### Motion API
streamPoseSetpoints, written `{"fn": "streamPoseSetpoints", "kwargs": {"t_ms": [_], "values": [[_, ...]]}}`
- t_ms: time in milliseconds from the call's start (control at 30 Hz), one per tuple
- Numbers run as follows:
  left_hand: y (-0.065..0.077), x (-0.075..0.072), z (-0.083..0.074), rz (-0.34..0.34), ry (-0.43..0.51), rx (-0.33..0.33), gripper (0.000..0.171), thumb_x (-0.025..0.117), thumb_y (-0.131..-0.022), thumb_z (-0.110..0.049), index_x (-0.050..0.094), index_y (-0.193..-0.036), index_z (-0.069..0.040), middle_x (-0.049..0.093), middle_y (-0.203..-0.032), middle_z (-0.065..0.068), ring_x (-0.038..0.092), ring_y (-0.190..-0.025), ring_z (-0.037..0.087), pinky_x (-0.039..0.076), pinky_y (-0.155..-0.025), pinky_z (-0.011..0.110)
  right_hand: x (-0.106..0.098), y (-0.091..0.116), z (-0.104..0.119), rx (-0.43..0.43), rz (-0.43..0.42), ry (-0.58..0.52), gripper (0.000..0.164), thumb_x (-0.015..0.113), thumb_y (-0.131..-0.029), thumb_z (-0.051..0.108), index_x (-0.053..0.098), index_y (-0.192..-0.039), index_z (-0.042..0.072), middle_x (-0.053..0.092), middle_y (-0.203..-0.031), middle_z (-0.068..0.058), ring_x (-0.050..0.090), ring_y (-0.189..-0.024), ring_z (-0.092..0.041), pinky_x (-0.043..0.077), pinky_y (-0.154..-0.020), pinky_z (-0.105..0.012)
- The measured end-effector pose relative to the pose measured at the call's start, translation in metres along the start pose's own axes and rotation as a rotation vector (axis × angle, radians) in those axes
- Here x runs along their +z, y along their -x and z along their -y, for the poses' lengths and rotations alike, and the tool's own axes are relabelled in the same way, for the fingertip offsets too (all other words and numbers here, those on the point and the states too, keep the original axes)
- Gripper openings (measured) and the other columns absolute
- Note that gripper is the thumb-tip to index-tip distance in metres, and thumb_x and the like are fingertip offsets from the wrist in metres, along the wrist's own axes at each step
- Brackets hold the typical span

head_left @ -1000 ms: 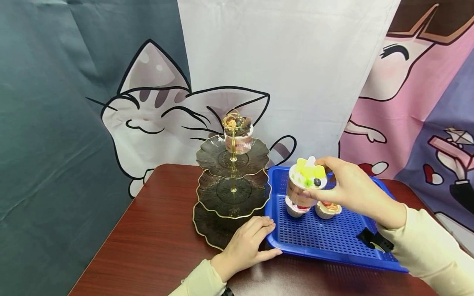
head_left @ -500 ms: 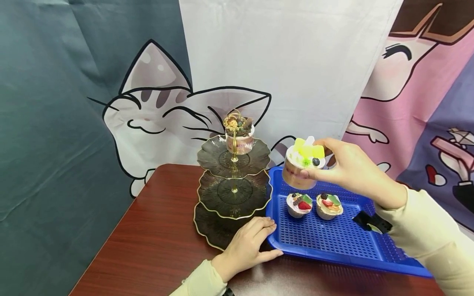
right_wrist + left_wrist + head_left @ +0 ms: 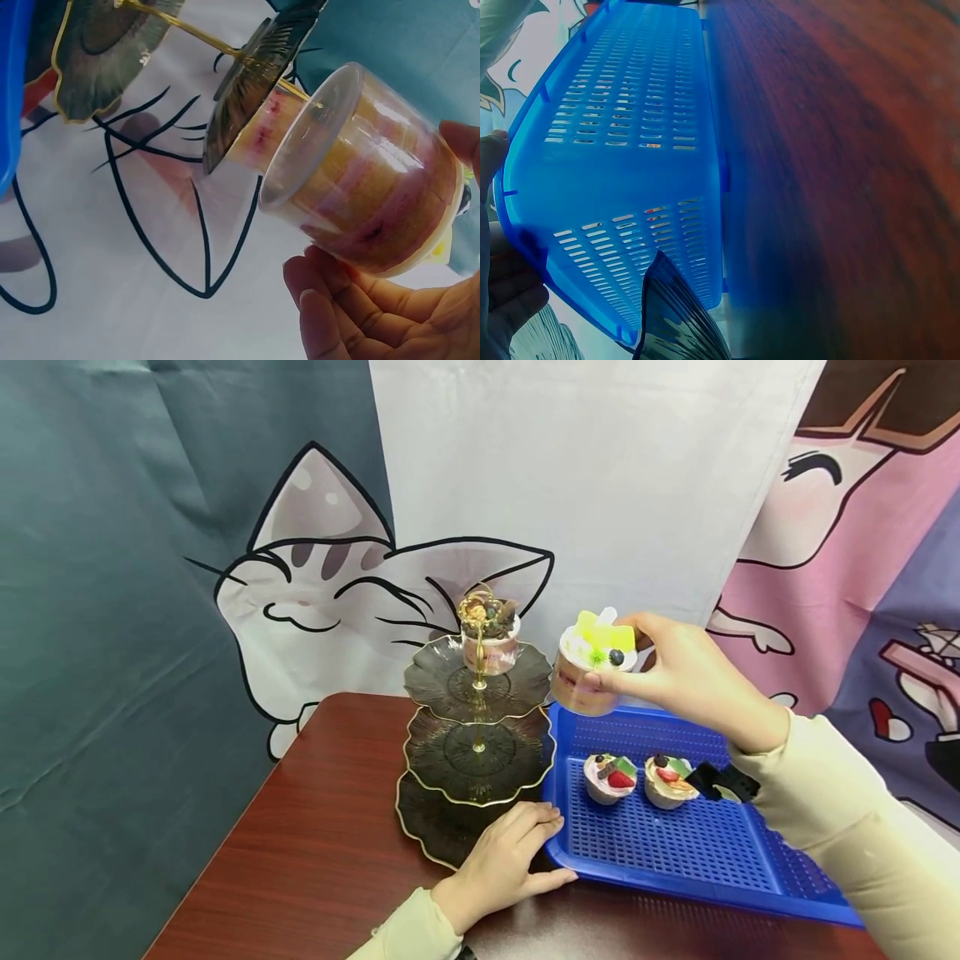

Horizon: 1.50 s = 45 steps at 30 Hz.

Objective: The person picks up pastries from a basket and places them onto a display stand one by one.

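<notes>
My right hand (image 3: 675, 668) grips a clear cake cup (image 3: 585, 685) between thumb and fingers. It is layered inside and topped with cream, yellow fruit pieces and a blueberry. The cup is raised beside the top tier of a three-tier dark cake stand (image 3: 517, 752) with gold edges. In the right wrist view the layered cup (image 3: 375, 172) is tilted, its base toward the stand (image 3: 112, 52). My left hand (image 3: 498, 860) rests on the near left corner of a blue plastic basket (image 3: 675, 885), fingers at its left rim, thumb at the front.
Another cake cup (image 3: 491, 647), chocolate-topped, stands at the back of the stand's top tier. Two small fruit-topped cupcakes (image 3: 609, 781) sit in the basket. The wooden table (image 3: 300, 827) runs left of the stand, and a cartoon cloth (image 3: 600, 485) hangs behind.
My right hand has lifted the cake cup up from above the basket and leftward toward the stand's top tier, uncovering both cupcakes. The left hand has stayed at the basket corner.
</notes>
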<state>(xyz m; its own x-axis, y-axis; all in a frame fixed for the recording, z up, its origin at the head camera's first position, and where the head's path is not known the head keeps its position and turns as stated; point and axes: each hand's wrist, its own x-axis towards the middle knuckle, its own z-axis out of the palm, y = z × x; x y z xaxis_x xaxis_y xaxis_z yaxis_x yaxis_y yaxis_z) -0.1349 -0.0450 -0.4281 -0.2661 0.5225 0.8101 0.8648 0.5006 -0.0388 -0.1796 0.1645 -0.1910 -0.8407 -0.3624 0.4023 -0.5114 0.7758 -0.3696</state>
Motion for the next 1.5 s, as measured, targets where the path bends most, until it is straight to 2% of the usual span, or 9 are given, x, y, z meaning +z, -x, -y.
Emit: {"fn": "streamPoseSetpoints", "kwargs": {"t_ms": [133,333,633,900,1200,1500], "values": [[0.0,0.0,0.0,0.001,-0.008,0.002,0.055,0.082,-0.071,-0.044,0.068,-0.106,-0.004,0.065,-0.106,0.004,0.062,-0.106,0.017,0.047,-0.102,0.022,0.002,-0.007,0.005,-0.026,-0.009,-0.007,0.051,0.075,-0.078,0.044,0.062,-0.112,0.009,0.068,-0.094,-0.008,0.063,-0.081,-0.02,0.047,-0.065,-0.027],[0.0,-0.001,-0.001,-0.007,-0.015,0.008,0.056,0.082,-0.07,-0.043,0.068,-0.107,-0.003,0.065,-0.106,0.004,0.062,-0.107,0.017,0.048,-0.101,0.024,0.011,-0.017,0.013,0.015,-0.022,-0.031,0.05,0.077,-0.075,0.043,0.063,-0.11,0.009,0.069,-0.093,-0.008,0.063,-0.085,-0.021,0.045,-0.066,-0.03],[-0.001,0.001,-0.001,0.004,0.0,-0.007,0.054,0.081,-0.072,-0.043,0.068,-0.106,-0.004,0.064,-0.107,0.004,0.062,-0.107,0.017,0.048,-0.102,0.021,0.023,-0.025,0.027,0.0,-0.046,-0.018,0.053,0.079,-0.073,0.045,0.064,-0.107,0.008,0.068,-0.093,-0.008,0.062,-0.083,-0.021,0.045,-0.067,-0.032],[-0.001,0.001,-0.001,0.006,0.004,-0.004,0.054,0.081,-0.072,-0.043,0.068,-0.106,-0.003,0.064,-0.107,0.004,0.062,-0.106,0.017,0.048,-0.101,0.021,0.035,-0.03,0.033,-0.029,-0.024,-0.052,0.052,0.079,-0.073,0.043,0.062,-0.105,0.006,0.068,-0.095,-0.01,0.063,-0.087,-0.023,0.048,-0.071,-0.033],[-0.001,0.002,-0.002,0.007,0.006,-0.003,0.055,0.081,-0.072,-0.044,0.068,-0.106,-0.004,0.065,-0.107,0.004,0.061,-0.107,0.016,0.047,-0.102,0.021,0.048,-0.032,0.039,-0.033,-0.017,-0.087,0.054,0.082,-0.069,0.045,0.062,-0.105,0.01,0.068,-0.093,-0.002,0.062,-0.083,-0.016,0.048,-0.07,-0.031],[-0.001,0.0,-0.002,0.002,-0.009,0.005,0.055,0.082,-0.071,-0.044,0.068,-0.106,-0.004,0.065,-0.107,0.004,0.062,-0.107,0.017,0.047,-0.102,0.022,0.056,-0.035,0.04,-0.045,-0.004,-0.077,0.056,0.081,-0.07,0.046,0.062,-0.106,0.009,0.068,-0.096,-0.005,0.063,-0.088,-0.019,0.05,-0.073,-0.035]]}}
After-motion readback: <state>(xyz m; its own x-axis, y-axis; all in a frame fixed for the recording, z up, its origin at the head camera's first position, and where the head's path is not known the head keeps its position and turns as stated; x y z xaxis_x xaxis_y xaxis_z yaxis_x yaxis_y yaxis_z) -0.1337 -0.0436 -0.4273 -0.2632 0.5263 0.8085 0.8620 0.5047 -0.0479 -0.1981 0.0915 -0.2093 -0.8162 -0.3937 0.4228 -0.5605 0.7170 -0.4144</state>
